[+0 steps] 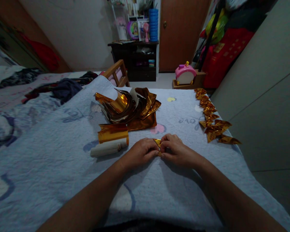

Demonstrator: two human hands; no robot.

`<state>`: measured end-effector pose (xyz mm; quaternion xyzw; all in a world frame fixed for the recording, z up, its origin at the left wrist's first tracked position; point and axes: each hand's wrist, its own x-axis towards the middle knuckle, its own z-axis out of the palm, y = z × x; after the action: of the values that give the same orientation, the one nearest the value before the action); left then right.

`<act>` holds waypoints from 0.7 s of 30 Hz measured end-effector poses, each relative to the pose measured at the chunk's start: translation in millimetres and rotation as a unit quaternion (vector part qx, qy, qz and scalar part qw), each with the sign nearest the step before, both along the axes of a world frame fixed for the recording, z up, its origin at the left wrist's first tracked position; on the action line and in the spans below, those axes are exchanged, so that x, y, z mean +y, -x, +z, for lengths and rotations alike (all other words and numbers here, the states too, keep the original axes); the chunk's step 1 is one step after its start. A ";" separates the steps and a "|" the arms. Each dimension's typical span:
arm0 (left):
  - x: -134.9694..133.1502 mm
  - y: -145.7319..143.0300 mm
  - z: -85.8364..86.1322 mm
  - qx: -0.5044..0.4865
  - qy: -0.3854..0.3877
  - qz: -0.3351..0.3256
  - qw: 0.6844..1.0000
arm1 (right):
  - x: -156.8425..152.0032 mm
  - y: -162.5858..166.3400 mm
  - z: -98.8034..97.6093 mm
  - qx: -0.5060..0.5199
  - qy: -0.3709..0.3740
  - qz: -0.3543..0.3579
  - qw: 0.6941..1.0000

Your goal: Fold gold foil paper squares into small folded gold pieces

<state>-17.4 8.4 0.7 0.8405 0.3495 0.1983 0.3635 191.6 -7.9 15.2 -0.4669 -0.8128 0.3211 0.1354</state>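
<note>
Between my two hands is a small piece of gold foil paper (157,142), partly covered by the fingers. My left hand (145,150) pinches its left side, thumb below and fingers above. On its right side, my right hand (173,149) grips it with curled fingers and thumb. Beyond my hands lies a curled stack of gold foil sheets (122,104), fanned out at its right end. A curled gold sheet (113,132) and a pale paper roll (108,147) rest left of my left hand. Folded gold foil pieces (209,111) form a line along the right edge.
A pale blue patterned cloth (145,193) covers the surface under my hands. Rumpled clothes (66,89) lie at the left. A wooden chair (117,74), a dark shelf (135,61) and a pink toy case (185,74) stand beyond the far edge. A pale panel (268,96) rises at the right.
</note>
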 end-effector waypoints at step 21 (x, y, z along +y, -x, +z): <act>0.0 -5.5 -0.8 0.088 -0.046 0.002 0.995 | 3.0 -0.9 -8.5 0.012 -0.010 -0.032 0.999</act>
<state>-11.9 8.4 -0.1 0.8699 0.3721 0.1401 0.2920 192.4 -4.9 6.7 -0.4877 -0.7987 0.3141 0.1598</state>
